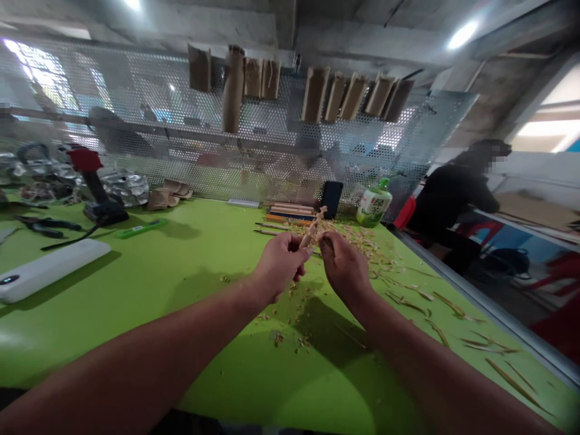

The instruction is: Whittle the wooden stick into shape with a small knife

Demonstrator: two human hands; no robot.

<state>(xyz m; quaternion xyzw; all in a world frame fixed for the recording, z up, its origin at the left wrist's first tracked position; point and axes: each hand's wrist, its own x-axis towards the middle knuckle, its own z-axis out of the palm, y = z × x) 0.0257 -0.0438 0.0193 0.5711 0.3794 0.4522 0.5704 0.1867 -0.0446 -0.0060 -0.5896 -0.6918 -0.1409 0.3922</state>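
My left hand [280, 261] is closed on a small carved wooden piece [313, 228], pale and slender, which tilts up and away from me with a knobbed far end. My right hand [345, 261] is curled into a grip just right of the piece. Whatever its fingers hold, if anything, is hidden. Pale wood shavings [362, 240] lie thickly behind and to the right of my hands. Behind the left hand, thin pencil-like tools [270, 232] rest on the green tabletop [181, 338].
A phone [332, 199] and a green-capped bottle [375, 204] stand at the back. To the left are a white bar-shaped device [54, 270], a red cordless drill [86, 160], pliers [48, 226] and a green cutter [141, 228]. Another person [457, 193] works at the right.
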